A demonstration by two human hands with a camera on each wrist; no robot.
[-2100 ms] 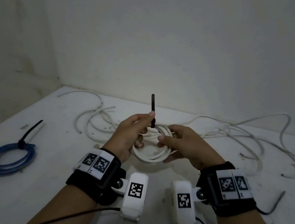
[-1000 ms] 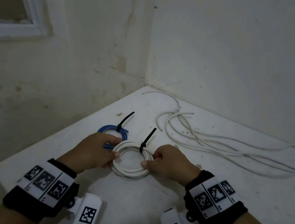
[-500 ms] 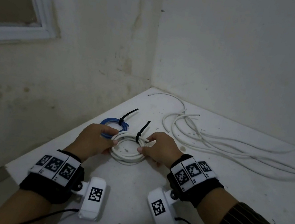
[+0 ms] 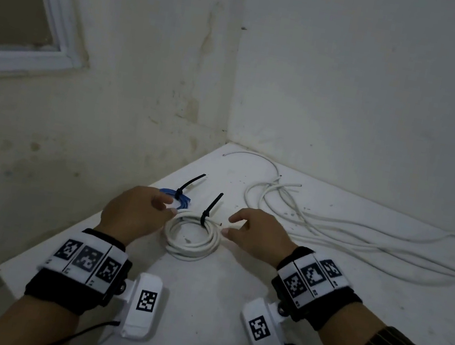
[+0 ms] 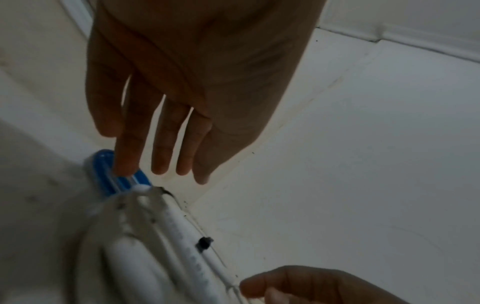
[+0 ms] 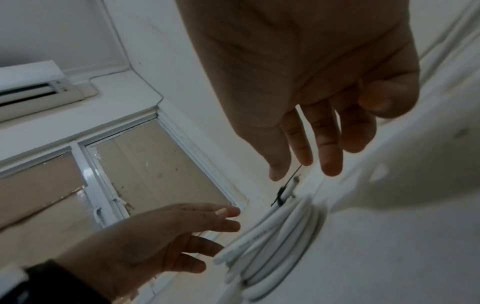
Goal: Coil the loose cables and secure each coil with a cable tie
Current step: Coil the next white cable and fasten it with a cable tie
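White coil (image 4: 193, 234) lies flat on the table (image 4: 227, 308) at centre frame, black cable tie (image 4: 207, 211) cinched round its upper edge, tail sticking up; blue coil (image 4: 178, 195) with its own tie sits just beyond, upper left of it, the two rims about touching; left hand (image 4: 135, 211) hovers at the coil's left side, fingers straight and loose, holding nothing; right hand (image 4: 258, 234) at the coil's right, fingers relaxed, also empty, fingertips near the free cable end but contact unclear; step looks like setting down a finished coil, so two done; loose white cables (image 4: 331, 229) sprawl at right of frame, not yet coiled; to do this well: lift both hands straight off so the coil doesn't get dragged into the blue one; then pick one free end from the tangle, not a middle loop; wind even loops of similar size to the done coils; spare ties not visible here.
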